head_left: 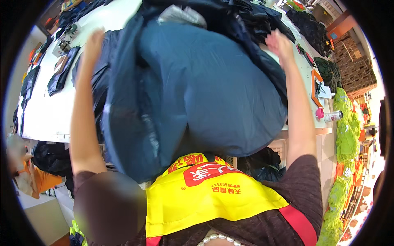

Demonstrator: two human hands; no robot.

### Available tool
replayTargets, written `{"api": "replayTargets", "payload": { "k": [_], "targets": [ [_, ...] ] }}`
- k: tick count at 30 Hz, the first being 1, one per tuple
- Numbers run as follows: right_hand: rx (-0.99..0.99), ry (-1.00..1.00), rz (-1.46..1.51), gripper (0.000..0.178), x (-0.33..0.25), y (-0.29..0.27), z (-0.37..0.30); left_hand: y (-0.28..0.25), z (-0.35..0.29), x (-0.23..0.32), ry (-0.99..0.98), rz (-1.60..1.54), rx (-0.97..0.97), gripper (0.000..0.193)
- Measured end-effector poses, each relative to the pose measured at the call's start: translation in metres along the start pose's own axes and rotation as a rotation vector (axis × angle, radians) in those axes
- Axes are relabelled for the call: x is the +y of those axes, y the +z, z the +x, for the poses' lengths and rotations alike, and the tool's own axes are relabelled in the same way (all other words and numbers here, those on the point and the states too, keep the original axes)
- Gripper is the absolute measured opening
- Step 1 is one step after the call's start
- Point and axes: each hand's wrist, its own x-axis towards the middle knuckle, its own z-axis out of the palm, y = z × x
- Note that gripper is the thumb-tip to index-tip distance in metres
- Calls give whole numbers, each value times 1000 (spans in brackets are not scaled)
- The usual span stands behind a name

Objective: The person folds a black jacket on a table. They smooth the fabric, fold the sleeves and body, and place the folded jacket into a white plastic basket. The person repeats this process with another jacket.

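A large dark blue garment [213, 82] of thin, smooth cloth billows up in front of me, between my raised arms. Part of it hangs over the table's near edge, and a pale grey mesh patch [182, 16] shows at its far end. My left hand [95, 43] is beside the garment's left side, over the table, its fingers smeared by motion. To the right of the cloth, my right hand [280, 46] is lifted with its fingers loosely apart and nothing visible in it. Neither hand plainly grips the cloth.
Folded dark garments [63, 71] lie on the white table [45, 115] at left; more dark clothing [310, 28] is at the far right. An orange frame [315, 88] and a cup [333, 116] stand near the right edge. Yellow-green garments [347, 127] are heaped beyond; another person [22, 172] is at left.
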Motion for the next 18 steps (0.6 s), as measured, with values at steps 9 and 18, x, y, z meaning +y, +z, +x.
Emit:
{"api": "replayTargets", "payload": {
  "k": [9, 18],
  "targets": [
    [301, -2, -1086, 61, 199, -233, -167, 126, -291, 151, -443, 525, -636, 89],
    [214, 20, -1274, 36, 153, -181, -127, 97, -191, 37, -457, 827, -661, 76]
  ]
}}
